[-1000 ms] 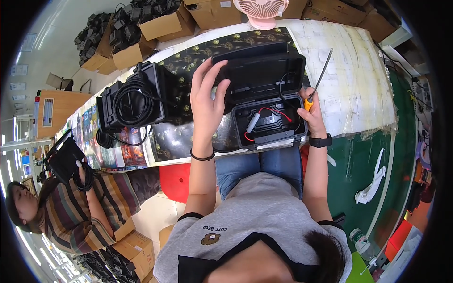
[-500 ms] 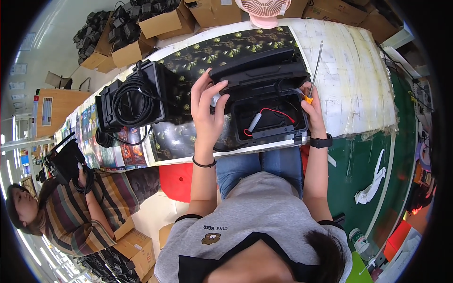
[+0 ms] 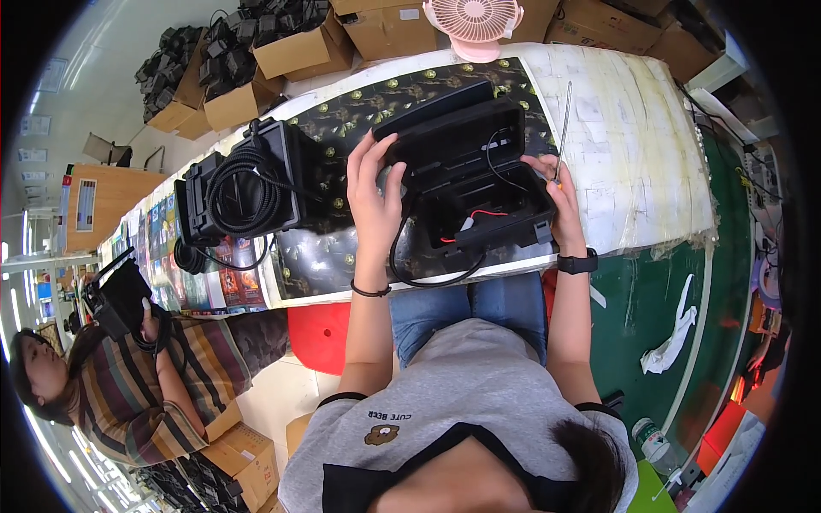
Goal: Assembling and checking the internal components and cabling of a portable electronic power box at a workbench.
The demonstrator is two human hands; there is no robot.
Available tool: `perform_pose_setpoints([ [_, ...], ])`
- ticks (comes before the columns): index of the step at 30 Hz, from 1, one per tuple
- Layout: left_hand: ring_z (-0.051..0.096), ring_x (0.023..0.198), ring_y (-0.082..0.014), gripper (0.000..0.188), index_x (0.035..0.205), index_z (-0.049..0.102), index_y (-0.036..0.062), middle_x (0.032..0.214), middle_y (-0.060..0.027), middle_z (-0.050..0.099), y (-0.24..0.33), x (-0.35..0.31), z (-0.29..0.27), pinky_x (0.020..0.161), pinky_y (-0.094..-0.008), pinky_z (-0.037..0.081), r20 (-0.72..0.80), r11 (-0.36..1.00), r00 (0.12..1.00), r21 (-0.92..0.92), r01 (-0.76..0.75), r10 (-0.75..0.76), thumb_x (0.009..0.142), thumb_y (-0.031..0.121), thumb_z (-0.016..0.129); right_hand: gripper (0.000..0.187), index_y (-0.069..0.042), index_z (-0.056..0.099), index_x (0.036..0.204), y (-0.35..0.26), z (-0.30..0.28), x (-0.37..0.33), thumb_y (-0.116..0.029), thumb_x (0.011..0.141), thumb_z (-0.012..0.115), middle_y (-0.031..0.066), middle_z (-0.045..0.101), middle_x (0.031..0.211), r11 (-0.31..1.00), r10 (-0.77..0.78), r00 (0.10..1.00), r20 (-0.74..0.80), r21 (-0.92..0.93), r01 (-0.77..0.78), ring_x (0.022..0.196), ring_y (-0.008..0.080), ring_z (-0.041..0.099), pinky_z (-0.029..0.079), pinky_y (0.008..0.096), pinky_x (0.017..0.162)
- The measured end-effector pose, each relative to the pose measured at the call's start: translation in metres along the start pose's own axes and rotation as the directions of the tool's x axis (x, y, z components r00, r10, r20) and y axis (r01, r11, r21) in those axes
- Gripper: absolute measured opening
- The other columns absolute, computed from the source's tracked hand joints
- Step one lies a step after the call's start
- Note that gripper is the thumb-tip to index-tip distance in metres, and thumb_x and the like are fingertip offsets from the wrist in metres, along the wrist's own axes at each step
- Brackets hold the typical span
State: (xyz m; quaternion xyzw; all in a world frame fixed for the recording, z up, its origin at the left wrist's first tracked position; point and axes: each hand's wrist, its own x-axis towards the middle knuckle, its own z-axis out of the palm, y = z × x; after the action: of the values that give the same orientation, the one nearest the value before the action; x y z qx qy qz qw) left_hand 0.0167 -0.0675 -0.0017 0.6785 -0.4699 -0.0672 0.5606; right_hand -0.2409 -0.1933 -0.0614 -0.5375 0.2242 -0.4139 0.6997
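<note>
An opened black plastic case [image 3: 466,248] stands before me, its lid [image 3: 462,132] tilted back. A red wire [image 3: 489,213] and a small pale connector or tube [image 3: 467,224] lie inside; a thin black cable runs up into the lid. My left hand [image 3: 375,192] has its fingers curled at the lid's left end, gripping it. My right hand [image 3: 564,205] is closed round the handle of a screwdriver [image 3: 565,128], shaft pointing up and away. Its fingers also rest against the case's right side. A black cable [image 3: 436,284] loops in front of the case.
Another black case with a coiled cable [image 3: 244,192] sits to the left on the table. A pink fan [image 3: 475,24] stands at the far edge. Cardboard boxes [image 3: 304,51] with black cases are behind. At the left a seated co-worker [image 3: 145,376] holds a black case.
Both hands have turned the case, so its lid leans further open and its inside shows more. The screwdriver has shifted slightly left and down with my right hand.
</note>
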Motion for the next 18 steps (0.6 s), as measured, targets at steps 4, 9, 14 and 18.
perform_pose_setpoints([
  [4, 0.054, 0.12, -0.0218, 0.035, 0.125, 0.06, 0.0057, 0.137, -0.0138, 0.046, 0.0016, -0.0005, -0.0008, 0.098, -0.0325, 0.048, 0.041, 1.0, 0.999, 0.004, 0.008, -0.009, 0.091, 0.0, 0.061, 0.046, -0.006, 0.044, 0.132, 0.0006, -0.0028, -0.0005, -0.025, 0.093, 0.059, 0.019, 0.053, 0.135, 0.999, 0.008, 1.0, 0.019, 0.035, -0.008, 0.122, 0.0219, 0.053, 0.041, 0.0299, 0.103],
  [9, 0.054, 0.122, -0.021, 0.036, 0.128, 0.06, 0.0066, 0.142, -0.0134, 0.044, -0.0018, -0.0021, -0.0013, 0.098, -0.0327, 0.048, 0.064, 1.0, 0.998, 0.002, 0.002, -0.002, 0.092, -0.002, 0.058, 0.044, -0.005, 0.044, 0.131, 0.0015, -0.0022, -0.0012, -0.023, 0.094, 0.058, 0.0179, 0.055, 0.134, 0.992, 0.071, 0.997, 0.004, 0.108, -0.071, 0.12, 0.021, 0.055, 0.043, 0.0294, 0.102],
  [14, 0.051, 0.127, -0.0307, 0.04, 0.129, 0.06, 0.0093, 0.143, -0.0159, 0.046, -0.0008, -0.0052, -0.0016, 0.101, -0.0357, 0.044, 0.056, 1.0, 0.998, 0.002, 0.005, -0.006, 0.09, -0.001, 0.059, 0.042, -0.005, 0.044, 0.131, 0.001, -0.0019, -0.0009, -0.022, 0.095, 0.057, 0.0172, 0.056, 0.133, 0.996, 0.068, 0.998, -0.01, 0.065, -0.067, 0.119, 0.0208, 0.055, 0.043, 0.0296, 0.102],
  [18, 0.043, 0.135, -0.0318, 0.054, 0.134, 0.054, 0.0102, 0.15, -0.0159, 0.038, -0.0071, -0.0089, -0.003, 0.108, -0.0393, 0.037, 0.113, 0.989, 0.99, -0.11, 0.096, -0.084, 0.084, 0.014, 0.073, 0.041, -0.005, 0.044, 0.131, -0.0023, 0.0005, -0.001, -0.021, 0.095, 0.057, 0.0175, 0.056, 0.132, 0.994, 0.069, 0.998, -0.01, 0.081, -0.068, 0.119, 0.0208, 0.055, 0.043, 0.0298, 0.102],
])
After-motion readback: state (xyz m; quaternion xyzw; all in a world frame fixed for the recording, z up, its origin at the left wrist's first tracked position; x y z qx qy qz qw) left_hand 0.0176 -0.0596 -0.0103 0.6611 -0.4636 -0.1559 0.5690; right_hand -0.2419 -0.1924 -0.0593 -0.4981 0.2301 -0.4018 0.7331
